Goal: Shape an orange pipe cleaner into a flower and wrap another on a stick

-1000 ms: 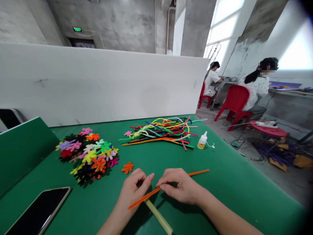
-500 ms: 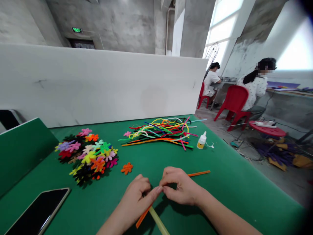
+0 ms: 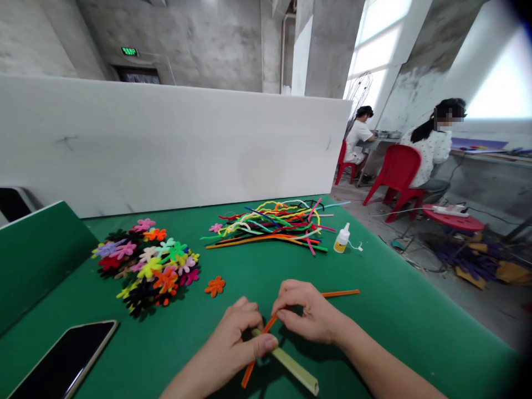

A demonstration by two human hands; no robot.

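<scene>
Your left hand (image 3: 245, 342) is curled nearly closed around a pale green stick (image 3: 296, 369), thumb laid over it, and the stick slants out toward you and to the right above the green tabletop (image 3: 399, 310). Your right hand (image 3: 310, 311) has its thumb and forefinger pinched together on an orange pipe cleaner (image 3: 248, 374), which crosses the stick at your left hand, its lower end poking out below your thumb. More orange pipe cleaner sticks out beyond your right hand; you cannot tell whether it is the same piece. Near your left hand lies a single orange flower (image 3: 215, 286), with the heap of colourful flowers (image 3: 149, 267) farther left and a white glue bottle (image 3: 341, 239) standing upright beside the loose pipe cleaners (image 3: 270, 224).
</scene>
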